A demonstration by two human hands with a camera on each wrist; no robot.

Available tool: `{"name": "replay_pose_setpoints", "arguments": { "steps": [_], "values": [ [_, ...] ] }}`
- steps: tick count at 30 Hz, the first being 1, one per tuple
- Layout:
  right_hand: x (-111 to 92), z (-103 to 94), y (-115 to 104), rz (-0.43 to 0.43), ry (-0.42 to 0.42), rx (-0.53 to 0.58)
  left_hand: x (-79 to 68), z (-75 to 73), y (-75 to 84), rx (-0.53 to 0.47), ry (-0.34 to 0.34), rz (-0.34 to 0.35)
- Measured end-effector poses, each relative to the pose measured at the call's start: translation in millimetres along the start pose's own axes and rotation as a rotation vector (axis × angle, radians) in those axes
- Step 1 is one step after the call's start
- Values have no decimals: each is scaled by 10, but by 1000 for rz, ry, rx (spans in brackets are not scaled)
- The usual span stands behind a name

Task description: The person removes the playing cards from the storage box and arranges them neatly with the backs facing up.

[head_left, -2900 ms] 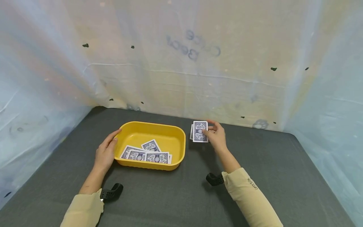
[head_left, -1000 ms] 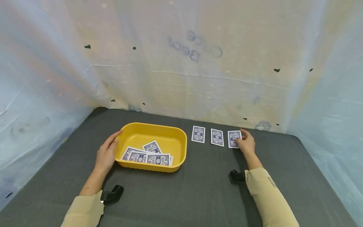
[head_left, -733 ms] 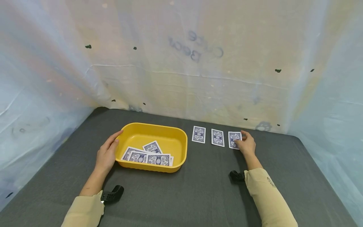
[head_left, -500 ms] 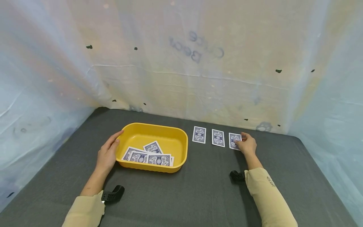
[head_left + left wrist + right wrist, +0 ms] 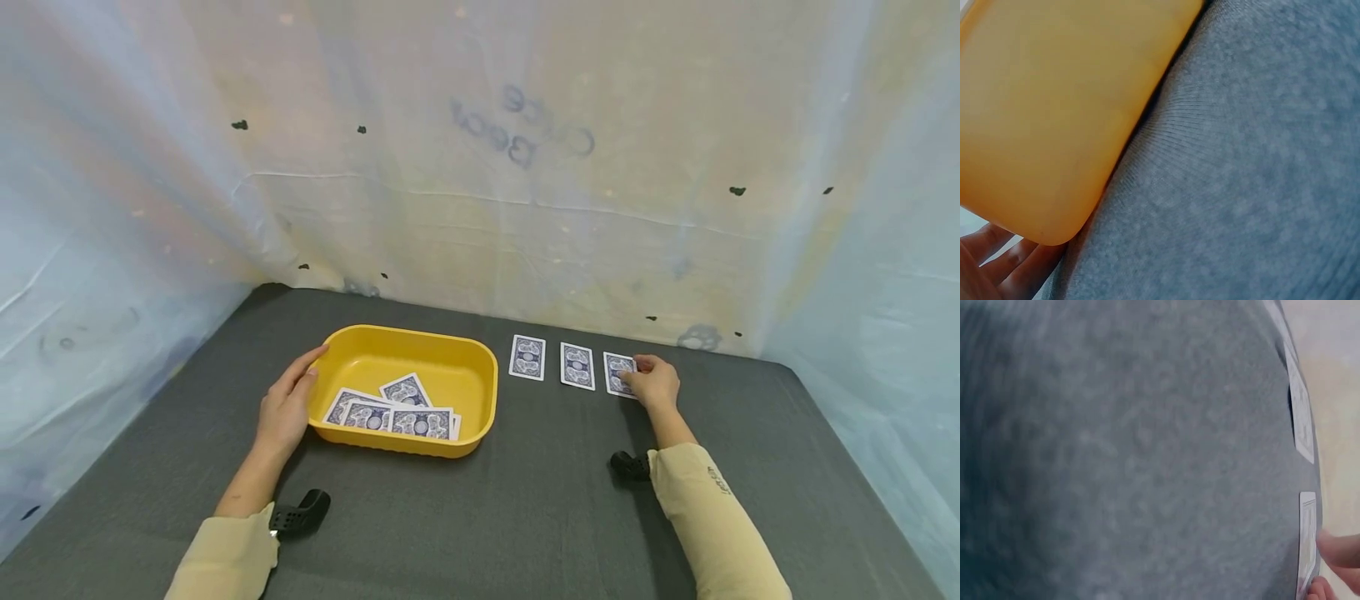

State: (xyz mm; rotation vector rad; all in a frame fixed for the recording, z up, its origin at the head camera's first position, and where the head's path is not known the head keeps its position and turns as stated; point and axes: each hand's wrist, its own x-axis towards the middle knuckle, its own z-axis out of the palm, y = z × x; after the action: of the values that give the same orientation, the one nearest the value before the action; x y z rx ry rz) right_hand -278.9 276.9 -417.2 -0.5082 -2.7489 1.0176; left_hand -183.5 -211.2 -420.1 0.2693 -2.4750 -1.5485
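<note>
In the head view, my left hand (image 5: pixel 283 408) rests against the left end of a yellow plastic tray (image 5: pixel 420 337), its fingers along the outer wall. The left wrist view shows fingers (image 5: pixel 1019 265) touching the tray's outer corner. Several playing cards (image 5: pixel 422 423) lie back up in the tray's near side, overlapping. My right hand (image 5: pixel 655 386) pinches the right edge of a blue-backed playing card (image 5: pixel 617 373), thumb on top. To its left lie two more playing cards, a middle one (image 5: pixel 577 366) and a left one (image 5: pixel 527 357), spaced apart in a row.
A dark grey cloth (image 5: pixel 480 517) covers the table. Close behind the cards rises a pale plastic sheet (image 5: pixel 480 250), with further sheeting at both sides. Black wrist devices (image 5: pixel 300 512) sit at both sleeves.
My right hand went from holding two cards beside the tray to the row's right end, leaving cards along the way. Lately it slid the last card slightly nearer. My left hand stayed at the tray.
</note>
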Motion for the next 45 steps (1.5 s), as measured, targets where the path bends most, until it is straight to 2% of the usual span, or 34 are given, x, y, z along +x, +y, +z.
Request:
{"name": "replay_pose_setpoints", "arguments": {
  "steps": [9,15,23,29,34,45],
  "values": [
    [-52,-1,-140,60,19,170,-2,-20,6,7,-7,-10],
    [-112,35,-284,31,40,264,5,-24,27,11,-12,-22],
    [-246,82,-515,-13,-35,348,-1,-19,36,15,-19,-22],
    [-314,118,-695,-48,-102,451,-6,-17,46,19,-20,-26],
    [-359,161,-828,-108,-131,494,-6,-21,45,21,-18,-25],
    [-549,256,-1105,-160,-185,569,-17,-20,51,11,-23,-20]
  ]
}}
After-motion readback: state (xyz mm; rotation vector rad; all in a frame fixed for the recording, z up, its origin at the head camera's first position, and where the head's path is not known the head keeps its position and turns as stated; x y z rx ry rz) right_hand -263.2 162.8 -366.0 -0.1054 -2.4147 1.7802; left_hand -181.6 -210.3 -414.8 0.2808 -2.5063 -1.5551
